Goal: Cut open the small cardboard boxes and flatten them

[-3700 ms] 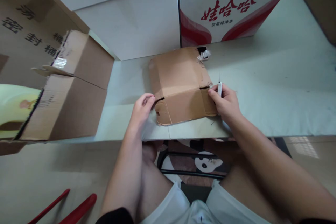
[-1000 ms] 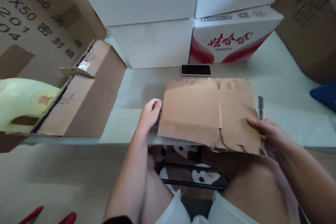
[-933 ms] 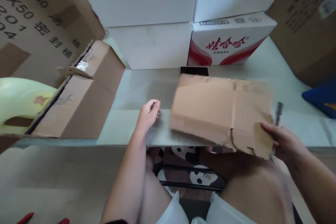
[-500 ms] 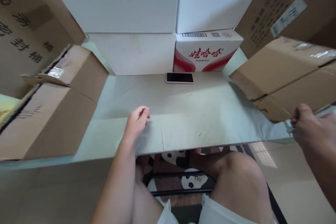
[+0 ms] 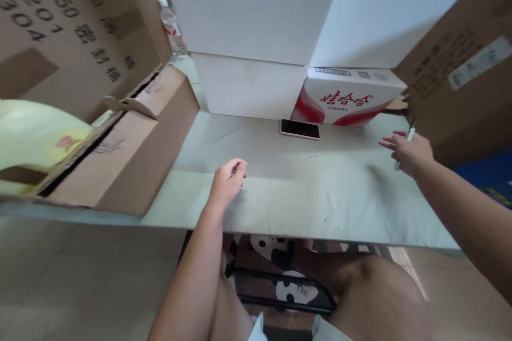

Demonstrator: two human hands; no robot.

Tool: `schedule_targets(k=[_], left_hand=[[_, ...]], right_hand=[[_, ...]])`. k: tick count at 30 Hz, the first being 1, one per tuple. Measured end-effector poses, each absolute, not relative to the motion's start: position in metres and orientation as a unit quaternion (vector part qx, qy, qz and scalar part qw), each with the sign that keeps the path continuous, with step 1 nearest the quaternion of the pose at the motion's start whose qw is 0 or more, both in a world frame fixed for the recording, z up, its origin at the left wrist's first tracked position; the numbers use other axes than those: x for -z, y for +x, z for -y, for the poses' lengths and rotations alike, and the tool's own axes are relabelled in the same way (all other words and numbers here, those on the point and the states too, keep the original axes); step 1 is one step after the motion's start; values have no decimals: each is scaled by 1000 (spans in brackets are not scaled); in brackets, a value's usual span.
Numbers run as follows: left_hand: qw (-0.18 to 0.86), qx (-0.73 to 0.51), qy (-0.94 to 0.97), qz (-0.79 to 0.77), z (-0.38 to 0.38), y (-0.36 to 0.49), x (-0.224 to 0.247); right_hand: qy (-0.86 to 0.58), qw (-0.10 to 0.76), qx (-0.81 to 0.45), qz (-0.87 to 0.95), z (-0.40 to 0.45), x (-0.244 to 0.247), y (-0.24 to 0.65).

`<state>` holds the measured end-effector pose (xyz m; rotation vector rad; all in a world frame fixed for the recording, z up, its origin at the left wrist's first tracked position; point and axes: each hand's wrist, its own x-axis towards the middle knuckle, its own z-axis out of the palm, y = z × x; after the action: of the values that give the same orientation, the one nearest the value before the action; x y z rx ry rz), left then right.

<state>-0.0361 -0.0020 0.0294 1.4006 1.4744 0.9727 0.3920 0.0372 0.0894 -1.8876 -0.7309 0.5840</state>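
Observation:
My left hand hovers over the front middle of the cloth-covered table, its fingers loosely curled with the thumb against them. I see nothing held in it. Over the right side of the table is my right hand, gripping a slim white tool with a thin dark tip. The tip points up and away; the tool's lower end shows below the fingers, and its kind is unclear. A phone with a dark screen lies near the back, between the two hands.
A white and red carton and plain white boxes wall off the back. At left stand a brown cardboard box, a pale yellow object and a water bottle. Large brown cartons flank both sides; something blue shows at right.
My right hand has let go of the brown cardboard box, now out of view, and moved inward over the table with the white tool. The view has turned left; my left hand stays curled.

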Motion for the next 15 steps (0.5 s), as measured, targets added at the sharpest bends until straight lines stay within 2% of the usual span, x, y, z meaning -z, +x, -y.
schedule_targets(k=[7, 11, 15], left_hand=[[431, -435, 538, -579, 9, -54, -33], [420, -435, 543, -583, 12, -60, -31], [406, -411, 550, -603, 10, -63, -37]], right_hand=[[-705, 432, -326, 459, -52, -95, 270], [-553, 336, -347, 679, -59, -112, 164], [-394, 234, -286, 842, -42, -126, 55]])
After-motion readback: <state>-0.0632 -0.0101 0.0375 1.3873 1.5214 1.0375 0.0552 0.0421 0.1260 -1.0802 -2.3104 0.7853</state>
